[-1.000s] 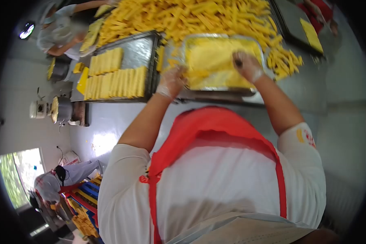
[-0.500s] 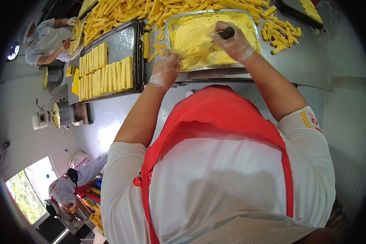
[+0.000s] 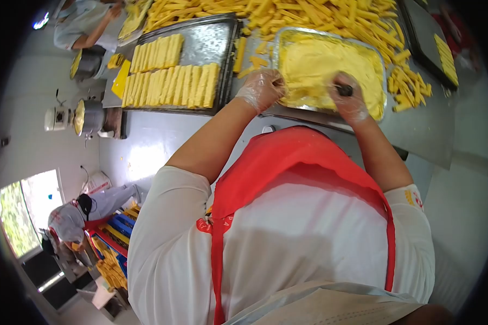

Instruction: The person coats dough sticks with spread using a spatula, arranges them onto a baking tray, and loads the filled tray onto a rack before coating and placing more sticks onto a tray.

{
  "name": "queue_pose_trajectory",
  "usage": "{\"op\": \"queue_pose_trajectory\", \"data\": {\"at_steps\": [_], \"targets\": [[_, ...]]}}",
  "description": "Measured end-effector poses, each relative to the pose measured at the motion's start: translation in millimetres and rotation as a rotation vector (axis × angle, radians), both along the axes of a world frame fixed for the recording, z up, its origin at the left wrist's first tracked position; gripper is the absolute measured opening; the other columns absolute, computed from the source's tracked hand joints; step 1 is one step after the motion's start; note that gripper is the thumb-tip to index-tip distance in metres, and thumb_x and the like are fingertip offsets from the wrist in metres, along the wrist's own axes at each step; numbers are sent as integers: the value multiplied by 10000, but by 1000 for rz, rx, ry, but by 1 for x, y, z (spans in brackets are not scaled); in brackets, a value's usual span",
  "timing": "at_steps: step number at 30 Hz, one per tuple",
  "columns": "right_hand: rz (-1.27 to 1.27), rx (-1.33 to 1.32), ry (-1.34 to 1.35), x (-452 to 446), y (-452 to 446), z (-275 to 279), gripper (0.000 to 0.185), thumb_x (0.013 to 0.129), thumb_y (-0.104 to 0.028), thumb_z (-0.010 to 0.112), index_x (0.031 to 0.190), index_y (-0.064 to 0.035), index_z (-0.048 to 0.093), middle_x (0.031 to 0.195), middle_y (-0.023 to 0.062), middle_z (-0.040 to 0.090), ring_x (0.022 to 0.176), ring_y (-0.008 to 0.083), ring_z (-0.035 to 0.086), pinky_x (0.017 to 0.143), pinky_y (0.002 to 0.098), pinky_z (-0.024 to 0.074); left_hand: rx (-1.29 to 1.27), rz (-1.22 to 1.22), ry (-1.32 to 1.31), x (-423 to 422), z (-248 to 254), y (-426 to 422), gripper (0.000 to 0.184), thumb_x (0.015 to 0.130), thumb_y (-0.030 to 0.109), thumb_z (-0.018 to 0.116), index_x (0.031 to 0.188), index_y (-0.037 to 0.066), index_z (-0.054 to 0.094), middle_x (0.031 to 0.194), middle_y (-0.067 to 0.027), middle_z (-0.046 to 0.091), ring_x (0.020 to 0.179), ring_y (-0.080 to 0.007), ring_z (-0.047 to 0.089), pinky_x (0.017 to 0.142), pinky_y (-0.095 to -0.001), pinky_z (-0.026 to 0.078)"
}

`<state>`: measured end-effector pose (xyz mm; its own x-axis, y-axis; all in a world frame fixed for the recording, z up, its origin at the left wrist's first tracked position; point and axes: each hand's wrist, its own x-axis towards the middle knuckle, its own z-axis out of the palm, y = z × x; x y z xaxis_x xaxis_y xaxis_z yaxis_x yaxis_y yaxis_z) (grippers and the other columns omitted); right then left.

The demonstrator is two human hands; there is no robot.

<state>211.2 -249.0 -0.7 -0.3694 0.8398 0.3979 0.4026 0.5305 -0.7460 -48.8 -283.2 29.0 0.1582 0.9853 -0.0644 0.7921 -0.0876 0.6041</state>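
Observation:
My right hand (image 3: pixel 348 100), in a clear plastic glove, grips a black-handled tool (image 3: pixel 344 90) over a metal tray (image 3: pixel 385 81) of pale yellow cream (image 3: pixel 331 60). The tool's working end is hidden, and motion blurs the hand a little. At the tray's left rim is my gloved left hand (image 3: pixel 263 89), its fingers curled closed; whatever they hold, if anything, cannot be made out. Loose yellow sticks (image 3: pixel 314 16) are heaped behind the tray, with more sticks (image 3: pixel 406 89) to its right.
A dark baking tray (image 3: pixel 203 46) on the left carries two rows of cream-coated sticks (image 3: pixel 171 86). Another dark tray (image 3: pixel 425 46) lies at the far right. One person (image 3: pixel 84 27) works at the upper left, another (image 3: pixel 70 219) bends over crates at the lower left.
The view has shifted, so the table's contents appear further right. My right hand has moved nearer the front of the cream tray, still gripping the tool. My left hand stays by the left rim.

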Motion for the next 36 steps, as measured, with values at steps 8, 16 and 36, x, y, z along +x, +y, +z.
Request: {"op": "queue_pose_trajectory", "data": {"at_steps": [8,16,36], "targets": [[-137,-105,40,11,4,-11,155,815,14,590,753,-41,460,693,64,415,646,196,403,620,323,386,362,600,62,-166,38,19,192,789,164,740,831,8,636,763,-177,634,720,-316,616,659,-399,500],[-172,6,-133,1,5,-9,129,776,12,608,799,-37,491,726,140,476,683,327,495,641,384,422,199,488,681,-266,-13,79,321,893,361,579,1019,95,708,1105,-155,664,1059,-330,597,934,-425,485],[-274,20,-117,-15,-20,33,120,779,-35,651,814,-44,536,748,148,501,713,363,514,641,429,430,168,87,388,-94,-31,266,455,899,372,607,1221,50,614,1274,-186,602,1167,-334,585,970,-423,471]]}}
